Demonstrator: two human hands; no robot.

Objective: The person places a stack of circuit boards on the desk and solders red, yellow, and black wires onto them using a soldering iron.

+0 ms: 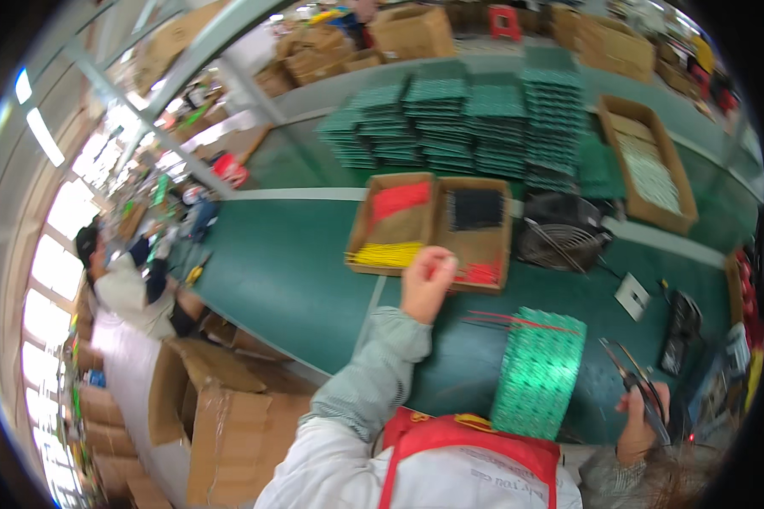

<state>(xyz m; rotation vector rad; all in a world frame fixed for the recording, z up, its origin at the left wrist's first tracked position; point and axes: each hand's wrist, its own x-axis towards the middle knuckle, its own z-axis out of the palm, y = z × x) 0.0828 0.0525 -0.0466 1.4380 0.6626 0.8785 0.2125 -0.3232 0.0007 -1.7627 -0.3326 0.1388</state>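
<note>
Green panel (538,382) lies on the surface (280,246) just in front of you, near end against your red apron (450,433), with thin red wires (545,325) across its far end. It should feel light and fairly stiff, its studded face probably easy to damage, so hold it by the long side edges; the wires look limp and are likely best pinched near an end. Your left hand (429,276) reaches forward, forearm slanting up from below, fingers curled over the near left part of the right-hand cardboard tray (484,242); I cannot tell whether that grip is closed on anything. Your right hand (641,420), low beyond the panel's right side, has its grip wrapped around a black-handled tool (652,400), tips slanting up and left.
</note>
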